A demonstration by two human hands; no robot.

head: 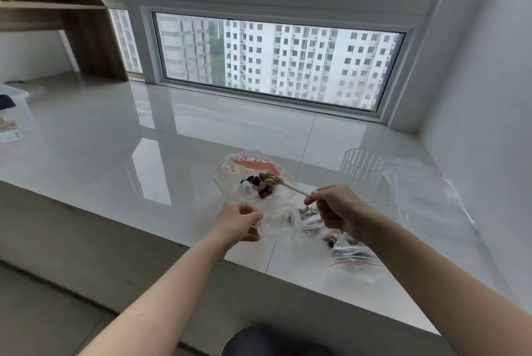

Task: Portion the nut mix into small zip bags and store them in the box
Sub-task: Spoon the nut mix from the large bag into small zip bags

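Note:
My right hand grips the handle of a white spoon heaped with pale nuts, held over a large clear bag with orange print that holds dark nut mix. My left hand pinches the edge of a small clear zip bag just in front of the large bag. Small zip bags with nut mix inside lie under and behind my right wrist, partly hidden by it.
A clear ribbed plastic cup stands to the right, beside a pile of empty clear bags. A clear lidded box with a packet on it sits at the far left of the glossy white sill. The window is behind.

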